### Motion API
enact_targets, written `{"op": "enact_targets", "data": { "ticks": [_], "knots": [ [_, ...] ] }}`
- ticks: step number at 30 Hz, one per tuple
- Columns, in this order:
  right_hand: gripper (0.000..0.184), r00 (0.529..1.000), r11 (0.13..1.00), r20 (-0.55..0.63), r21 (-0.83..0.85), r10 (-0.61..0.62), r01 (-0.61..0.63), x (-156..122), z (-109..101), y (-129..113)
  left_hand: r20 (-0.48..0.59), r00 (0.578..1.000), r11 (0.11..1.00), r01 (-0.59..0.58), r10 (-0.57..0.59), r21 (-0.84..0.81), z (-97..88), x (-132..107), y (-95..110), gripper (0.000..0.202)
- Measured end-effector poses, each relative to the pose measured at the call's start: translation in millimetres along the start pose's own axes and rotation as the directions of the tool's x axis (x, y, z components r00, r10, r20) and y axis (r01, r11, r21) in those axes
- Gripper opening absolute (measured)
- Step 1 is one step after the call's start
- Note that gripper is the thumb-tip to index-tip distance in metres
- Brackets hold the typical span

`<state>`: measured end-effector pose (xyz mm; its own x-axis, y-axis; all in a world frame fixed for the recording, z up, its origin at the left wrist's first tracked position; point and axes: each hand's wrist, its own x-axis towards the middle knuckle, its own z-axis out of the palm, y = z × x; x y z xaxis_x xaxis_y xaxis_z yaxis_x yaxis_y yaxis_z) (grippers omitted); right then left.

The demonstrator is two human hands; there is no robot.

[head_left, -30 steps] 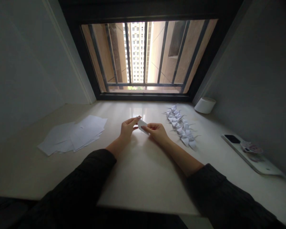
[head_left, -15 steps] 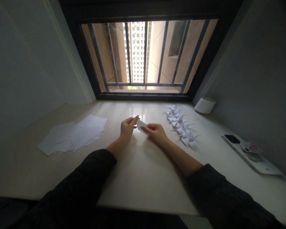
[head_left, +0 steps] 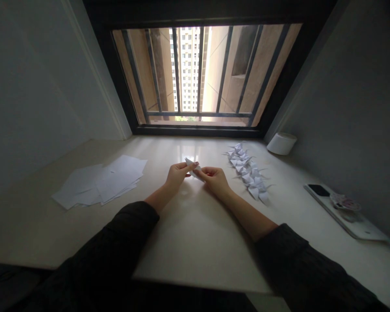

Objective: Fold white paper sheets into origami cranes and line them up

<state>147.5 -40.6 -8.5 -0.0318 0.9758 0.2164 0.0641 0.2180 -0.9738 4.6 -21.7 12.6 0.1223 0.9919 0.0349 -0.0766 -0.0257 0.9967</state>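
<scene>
A small folded piece of white paper (head_left: 190, 162) is held between both hands above the middle of the sill, its pointed end facing the window. My left hand (head_left: 178, 175) pinches it from the left, the thumb lying across its face. From the right, my right hand (head_left: 214, 178) grips its lower corner between thumb and fingers. The hands nearly touch, and the fingers cover much of the paper. Several folded paper cranes (head_left: 247, 171) stand in a cluster to the right of my right hand.
Loose white paper sheets (head_left: 118, 175) lie spread at the left. Against the right wall are a white roll (head_left: 281, 144) and a phone (head_left: 341, 212) with a decorated grip on its back. A barred window (head_left: 198, 132) closes off the far side of the sill (head_left: 195, 242).
My left thumb has moved right, across the paper towards my right hand. The folded paper's pointed tip now shows above the left thumb. The view has shifted slightly.
</scene>
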Motion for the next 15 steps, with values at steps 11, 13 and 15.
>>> {"op": "enact_targets", "data": {
  "ticks": [11,13,15],
  "knots": [
    [0.042,1.000,0.999,0.020,-0.047,-0.002,0.003,-2.4,0.3,-3.0,-0.105,0.994,0.999,-0.021,0.016,-0.045,0.1,-0.6,0.3,0.042],
    [0.041,1.000,0.998,0.023,-0.054,-0.010,0.011,-2.6,0.7,-3.1,-0.123,0.992,0.999,-0.020,0.014,-0.049,0.4,-1.1,0.0,0.044],
    [0.041,1.000,0.998,0.020,-0.061,-0.007,0.009,-3.1,0.6,-3.4,-0.129,0.991,0.999,-0.024,0.018,-0.042,0.3,-0.7,-1.9,0.046]
  ]
}}
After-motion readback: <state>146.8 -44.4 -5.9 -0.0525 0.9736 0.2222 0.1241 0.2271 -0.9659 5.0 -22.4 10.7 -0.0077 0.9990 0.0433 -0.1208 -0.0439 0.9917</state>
